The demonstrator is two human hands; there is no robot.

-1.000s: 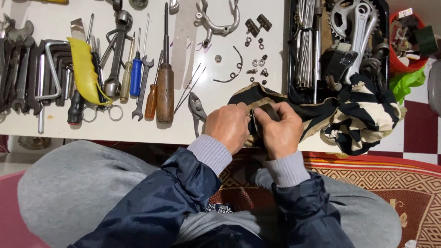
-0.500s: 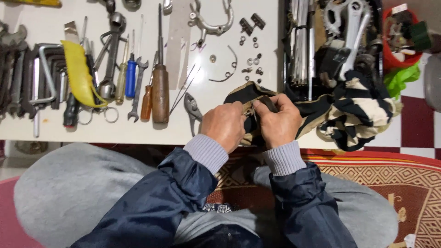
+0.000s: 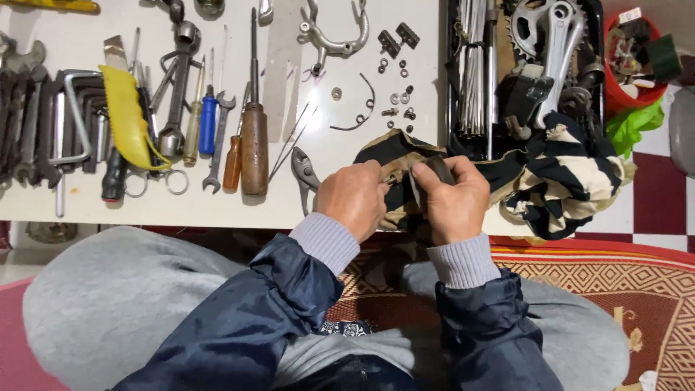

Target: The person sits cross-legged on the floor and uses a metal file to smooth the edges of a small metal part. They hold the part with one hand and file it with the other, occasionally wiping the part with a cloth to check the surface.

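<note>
Both hands are raised slightly since earlier | left hand (image 3: 352, 199) closed on striped rag (image 3: 405, 156) | right hand (image 3: 452, 199) fingers curled round small dark part (image 3: 436, 168), long axis upright, between fingertips

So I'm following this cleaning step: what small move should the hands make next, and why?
Probably a small rub with the cloth. The right hand pinches a small dark part against the striped cloth while the left hand grips beside it, so the part is already wrapped for wiping.
</note>
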